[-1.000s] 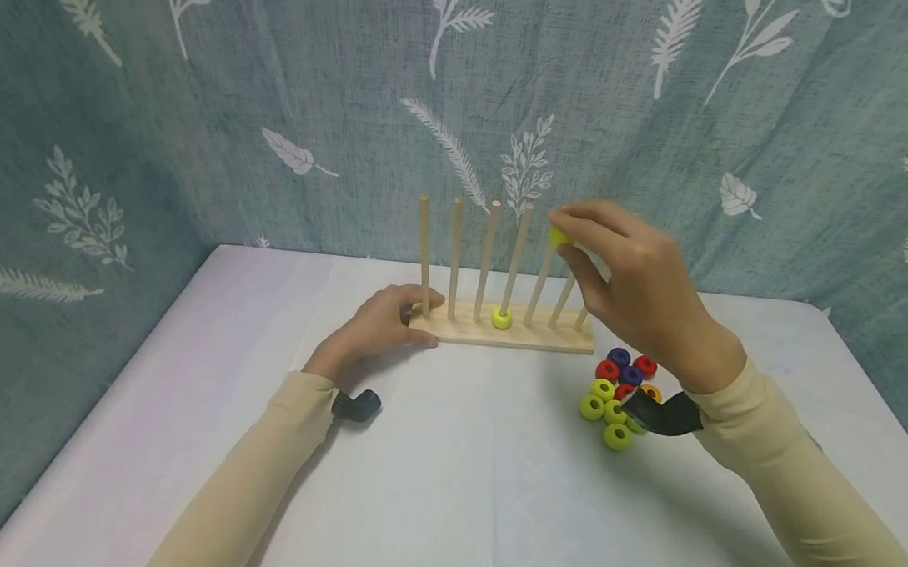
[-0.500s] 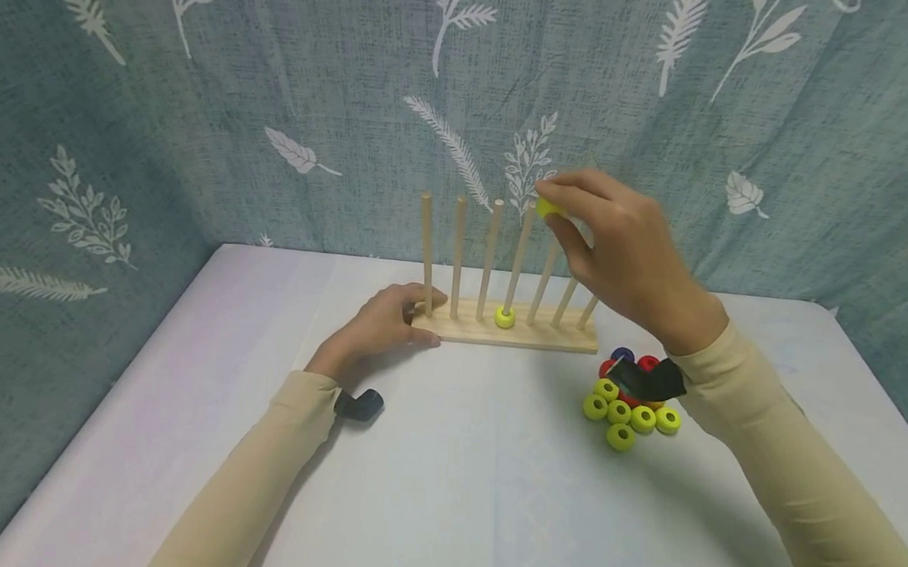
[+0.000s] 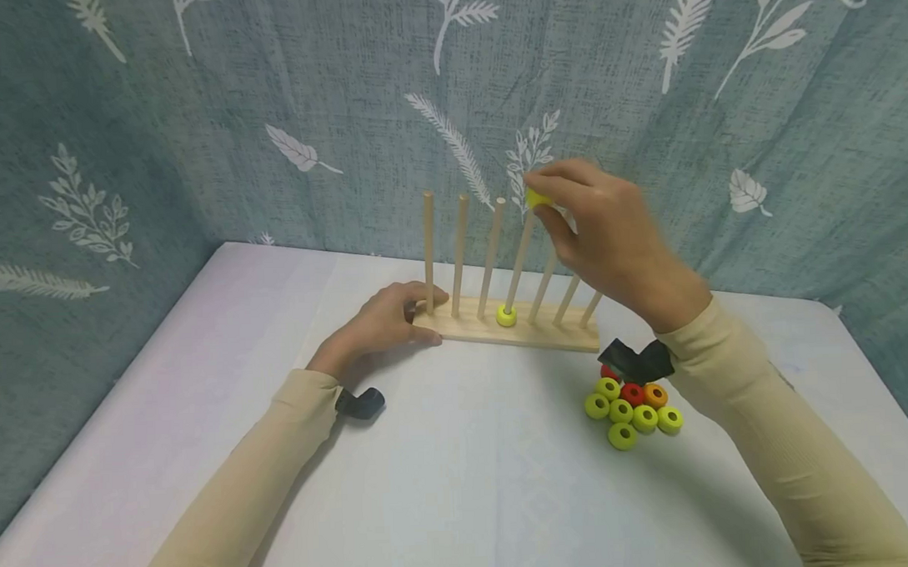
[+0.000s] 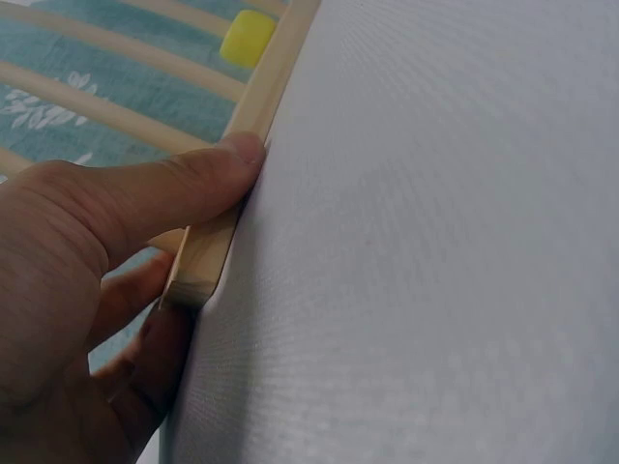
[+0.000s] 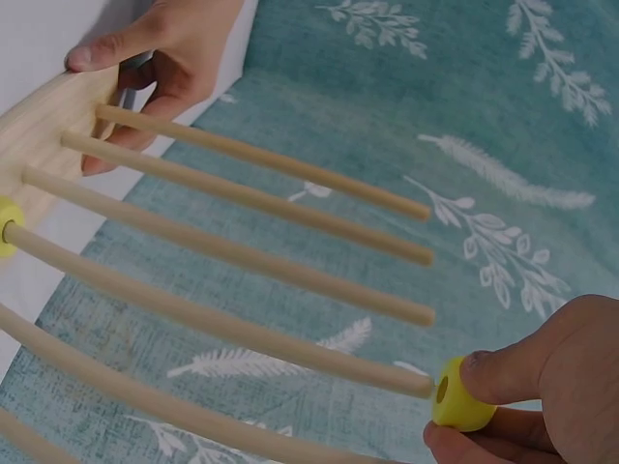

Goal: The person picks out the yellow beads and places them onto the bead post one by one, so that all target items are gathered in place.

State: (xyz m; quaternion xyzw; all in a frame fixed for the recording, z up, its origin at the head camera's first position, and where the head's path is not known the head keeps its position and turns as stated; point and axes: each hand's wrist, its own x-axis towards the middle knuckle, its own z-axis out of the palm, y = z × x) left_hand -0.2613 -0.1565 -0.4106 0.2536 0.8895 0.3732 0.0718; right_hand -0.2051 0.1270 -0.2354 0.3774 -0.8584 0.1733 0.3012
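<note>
A wooden peg rack (image 3: 553,337) with a row of upright pegs stands on the table. My left hand (image 3: 384,323) grips the left end of its base, thumb on the front edge, as the left wrist view also shows. My right hand (image 3: 610,236) pinches a yellow bead (image 5: 464,398) between thumb and fingers at the tip of the fourth peg (image 5: 222,314) from the left. The bead's hole faces the peg tip; whether the tip is inside cannot be told. Another yellow bead (image 3: 506,316) sits at the foot of that same peg.
Right of the rack, below my right wrist, lies a cluster of loose beads: several yellow ones (image 3: 622,436), red ones (image 3: 633,395) and an orange one (image 3: 656,395). The black wrist strap (image 3: 637,362) hides part of the cluster. A patterned curtain (image 3: 328,113) hangs behind the table.
My right hand has moved left and up with the yellow bead, from near the fifth peg to the tip of the fourth. The left hand keeps its grip on the rack.
</note>
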